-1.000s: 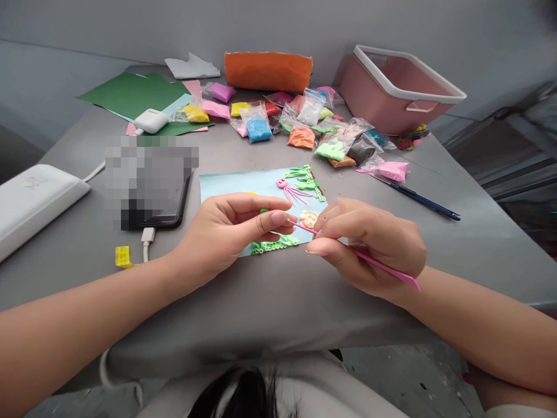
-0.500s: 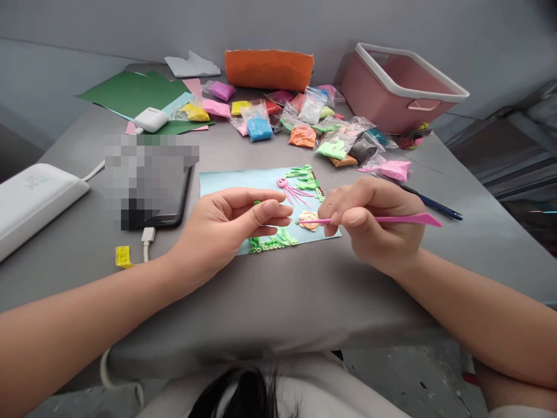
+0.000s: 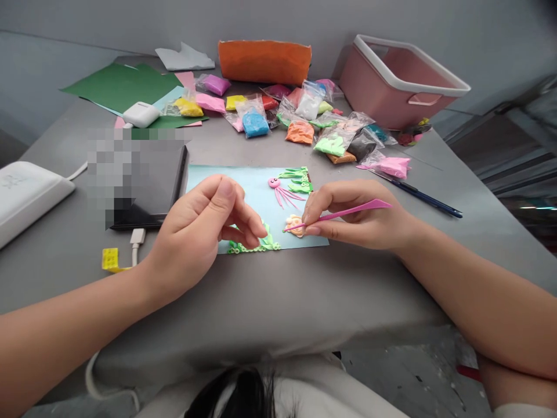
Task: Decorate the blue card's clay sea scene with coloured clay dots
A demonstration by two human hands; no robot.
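Observation:
My right hand pinches a thin pink clay modelling tool between thumb and fingers. A tiny green bit sits at the tool's tip, beside a peach-coloured spiral clay piece on the light blue card. My left hand is held over the card's left part, thumb pressed against the curled index finger; what lies between them is hidden. The card also bears a pink clay octopus, green clay weeds at its upper right, and more green weeds along the near edge, partly behind my left hand.
Bagged coloured clay, such as a blue packet, lies behind the card. Farther back are an orange box and a pink basket. A black phone and white power bank lie left; a dark blue pen lies right.
My left hand has turned and curled its fingers, hiding the green bit seen in it before. My right hand has tilted the tool, its tip now lower by the spiral piece. The view has shifted slightly.

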